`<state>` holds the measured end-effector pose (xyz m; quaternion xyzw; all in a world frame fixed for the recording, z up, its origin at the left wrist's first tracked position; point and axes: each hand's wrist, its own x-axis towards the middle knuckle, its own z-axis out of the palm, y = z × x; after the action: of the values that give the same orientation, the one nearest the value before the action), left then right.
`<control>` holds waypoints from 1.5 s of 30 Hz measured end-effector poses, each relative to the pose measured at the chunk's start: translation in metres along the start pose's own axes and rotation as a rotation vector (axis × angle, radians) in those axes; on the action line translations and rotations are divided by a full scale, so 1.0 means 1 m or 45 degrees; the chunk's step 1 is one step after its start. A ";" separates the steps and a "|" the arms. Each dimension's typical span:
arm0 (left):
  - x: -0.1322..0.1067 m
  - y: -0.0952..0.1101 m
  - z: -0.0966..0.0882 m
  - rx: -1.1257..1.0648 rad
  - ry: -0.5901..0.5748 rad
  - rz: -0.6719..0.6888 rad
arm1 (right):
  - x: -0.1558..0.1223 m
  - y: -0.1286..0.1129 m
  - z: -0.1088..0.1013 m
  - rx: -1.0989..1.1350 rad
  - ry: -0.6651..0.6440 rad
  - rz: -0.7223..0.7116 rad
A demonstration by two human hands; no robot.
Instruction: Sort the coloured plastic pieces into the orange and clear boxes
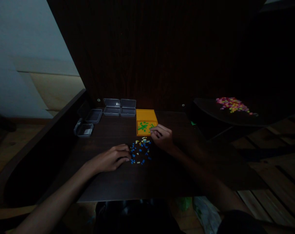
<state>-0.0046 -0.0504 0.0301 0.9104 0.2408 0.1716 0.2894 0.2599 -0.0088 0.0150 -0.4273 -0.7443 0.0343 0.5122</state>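
Observation:
Small blue, white and yellow building bricks (142, 151) lie scattered in a loose pile on the dark tabletop. My left hand (115, 157) rests at the pile's left edge, fingers and thumb apart, their tips touching the nearest blue bricks. Behind the pile stands an orange box (145, 114) with green bricks (143, 126) lying inside it. Over that box's front right corner is my right hand (162, 136), its thumb and fingers pinched together. Whatever those fingertips hold is too small and dark to make out.
Clear plastic cases with raised lids (128, 111) line the back left, and another clear case (85, 129) sits farther left. A heap of pink and yellow pieces (232, 104) lies on a dark surface at right. A tall dark panel (147, 58) closes off the back.

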 end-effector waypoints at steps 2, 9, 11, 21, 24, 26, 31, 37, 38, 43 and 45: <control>0.000 0.000 0.001 0.014 0.010 0.002 | 0.000 0.000 0.000 0.010 -0.001 0.013; 0.006 -0.004 -0.005 0.008 0.193 -0.044 | 0.005 0.001 -0.009 -0.007 -0.031 0.063; 0.013 -0.003 -0.012 0.004 0.314 -0.042 | 0.008 0.005 -0.013 -0.009 -0.034 0.081; 0.103 -0.024 -0.036 0.154 0.485 -0.024 | 0.014 0.028 -0.021 -0.134 0.037 0.034; 0.127 -0.043 -0.029 0.147 0.441 -0.062 | 0.013 0.035 -0.021 -0.159 0.028 0.054; 0.135 -0.054 -0.024 0.139 0.413 -0.074 | 0.012 0.039 -0.021 -0.161 0.014 0.058; 0.135 -0.066 -0.020 0.115 0.381 -0.107 | 0.012 0.050 -0.017 -0.095 -0.090 0.059; 0.122 -0.058 -0.023 0.064 0.387 -0.151 | 0.019 0.062 -0.019 -0.105 -0.422 0.020; 0.118 -0.055 -0.022 0.084 0.394 -0.151 | 0.021 0.063 -0.022 -0.100 -0.473 0.020; 0.095 -0.043 -0.012 0.191 0.503 -0.198 | 0.020 0.067 -0.035 -0.008 -0.603 0.085; 0.087 -0.040 -0.005 0.188 0.572 -0.236 | 0.014 0.069 -0.036 0.025 -0.574 0.119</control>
<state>0.0511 0.0275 0.0247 0.8422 0.3933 0.3242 0.1759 0.3280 0.0300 0.0085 -0.4380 -0.8188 0.1598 0.3349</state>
